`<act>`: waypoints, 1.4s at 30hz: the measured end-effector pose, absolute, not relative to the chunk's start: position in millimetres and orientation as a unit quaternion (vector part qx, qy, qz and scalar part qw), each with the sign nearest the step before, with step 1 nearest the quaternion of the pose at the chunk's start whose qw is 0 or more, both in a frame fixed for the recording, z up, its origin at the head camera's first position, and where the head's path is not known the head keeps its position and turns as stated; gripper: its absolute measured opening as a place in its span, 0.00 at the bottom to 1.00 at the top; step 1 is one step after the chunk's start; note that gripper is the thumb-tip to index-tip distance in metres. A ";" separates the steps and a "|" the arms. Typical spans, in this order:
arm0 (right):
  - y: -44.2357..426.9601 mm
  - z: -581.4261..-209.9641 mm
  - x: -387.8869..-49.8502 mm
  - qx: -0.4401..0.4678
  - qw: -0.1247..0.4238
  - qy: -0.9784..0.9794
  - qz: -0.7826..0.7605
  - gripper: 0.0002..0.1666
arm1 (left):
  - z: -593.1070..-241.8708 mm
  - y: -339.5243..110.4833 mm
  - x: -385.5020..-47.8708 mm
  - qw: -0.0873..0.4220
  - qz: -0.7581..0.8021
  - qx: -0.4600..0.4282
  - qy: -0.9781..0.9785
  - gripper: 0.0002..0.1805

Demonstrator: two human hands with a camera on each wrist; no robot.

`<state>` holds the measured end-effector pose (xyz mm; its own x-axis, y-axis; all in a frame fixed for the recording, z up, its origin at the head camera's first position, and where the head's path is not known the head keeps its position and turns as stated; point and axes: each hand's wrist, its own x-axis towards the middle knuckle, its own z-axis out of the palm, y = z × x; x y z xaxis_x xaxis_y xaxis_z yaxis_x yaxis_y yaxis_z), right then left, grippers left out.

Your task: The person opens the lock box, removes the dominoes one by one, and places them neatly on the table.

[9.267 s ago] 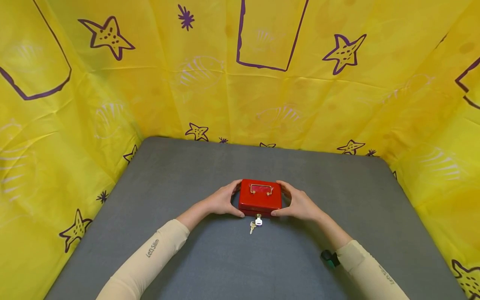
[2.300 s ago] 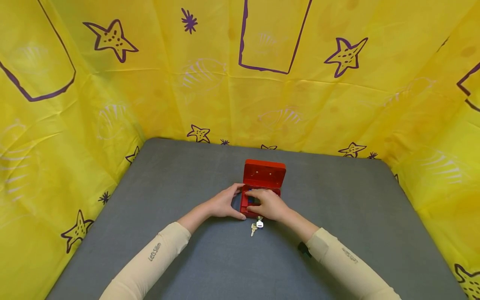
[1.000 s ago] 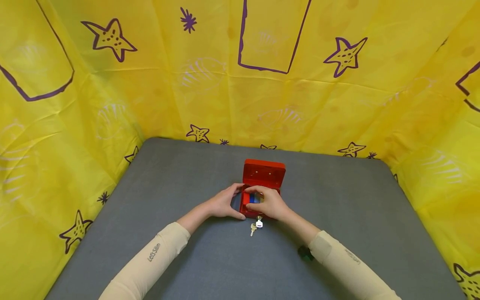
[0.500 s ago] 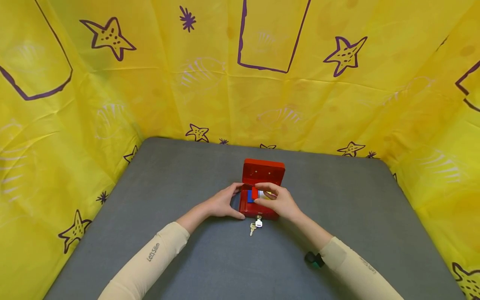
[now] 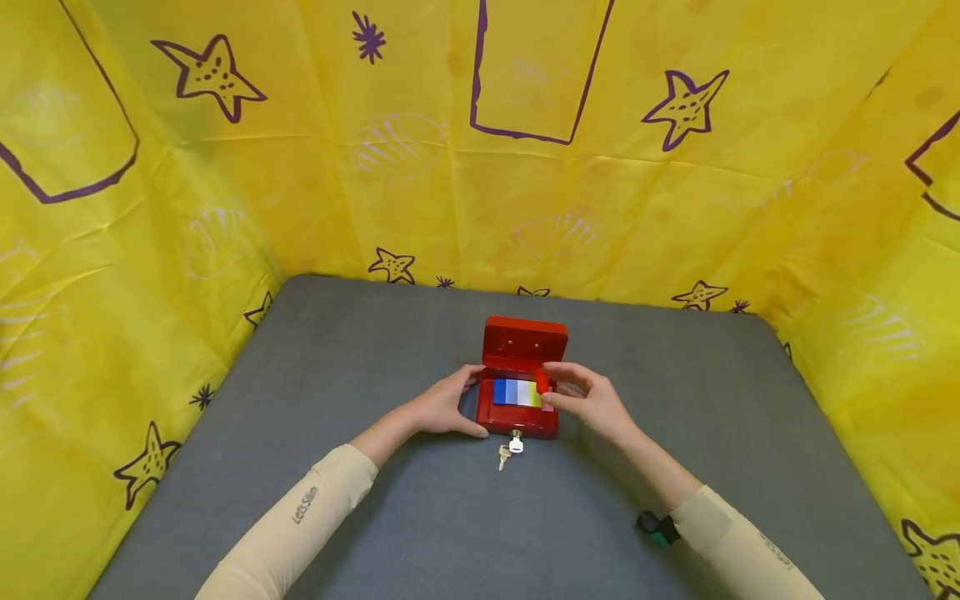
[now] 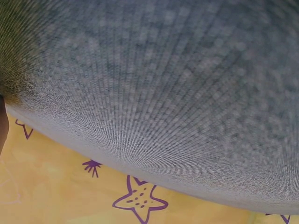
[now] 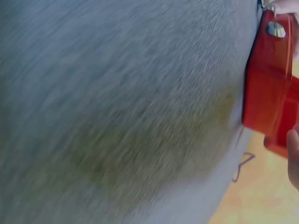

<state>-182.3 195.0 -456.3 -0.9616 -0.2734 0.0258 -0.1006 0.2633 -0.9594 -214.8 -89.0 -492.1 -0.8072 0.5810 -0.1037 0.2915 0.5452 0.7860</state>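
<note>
A small red cash box (image 5: 517, 422) stands on the table with its lid (image 5: 525, 342) raised. My left hand (image 5: 438, 408) holds the box's left side, thumb at the front corner and fingers at the back. Between thumb and fingers, my right hand (image 5: 596, 404) pinches a red block (image 5: 542, 382) over the right end of the box. Inside lies a row of coloured strips or blocks: blue (image 5: 500, 392), light blue, white (image 5: 523, 393) and yellow; the right end is partly hidden by the hand. In the right wrist view, the box (image 7: 267, 79) shows at the edge.
One key (image 5: 516, 445) sits in the front lock, and a second key (image 5: 504, 456) hangs beside it. The grey table (image 5: 420, 533) surrounds the box. Yellow cloth (image 5: 300, 192) with starfish drawings encloses the table's back and sides.
The lid, shut at first, is now raised. My right hand has picked up the red block from the box's left part and carried it rightward, uncovering the coloured row. The left hand stays put.
</note>
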 end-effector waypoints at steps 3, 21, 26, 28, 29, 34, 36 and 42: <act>203.5 -453.3 -180.6 -0.112 0.070 0.794 -0.594 0.28 | -493.1 -89.6 -214.9 0.179 0.404 0.252 0.861 0.56; 249.8 -475.3 -192.5 -0.080 0.071 0.842 -0.529 0.29 | -492.4 -90.0 -214.5 0.178 0.393 0.251 0.867 0.55; 255.2 -483.3 -195.9 -0.087 0.071 0.857 -0.502 0.28 | -491.9 -89.8 -214.3 0.183 0.391 0.246 0.868 0.56; 255.8 -485.9 -196.9 -0.095 0.072 0.859 -0.499 0.28 | -491.6 -89.5 -214.3 0.184 0.389 0.244 0.869 0.56; 255.7 -486.9 -197.3 -0.099 0.072 0.859 -0.497 0.28 | -491.7 -89.4 -214.3 0.185 0.388 0.243 0.869 0.56; 252.0 -489.4 -198.2 -0.119 0.063 0.873 -0.468 0.27 | -492.5 -89.1 -214.7 0.184 0.384 0.242 0.872 0.56; 250.0 -489.4 -197.8 -0.132 0.053 0.886 -0.441 0.26 | -492.5 -89.1 -214.5 0.185 0.384 0.241 0.872 0.56; 242.7 -489.4 -196.0 -0.161 0.039 0.909 -0.383 0.26 | -491.3 -89.1 -214.3 0.189 0.383 0.239 0.872 0.56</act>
<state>-196.0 242.7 -489.4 -0.9450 -0.3227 0.0535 -0.2637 0.6547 -0.7084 -214.3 -89.1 -491.3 -0.8144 0.5614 -0.1468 0.2713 0.5921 0.7588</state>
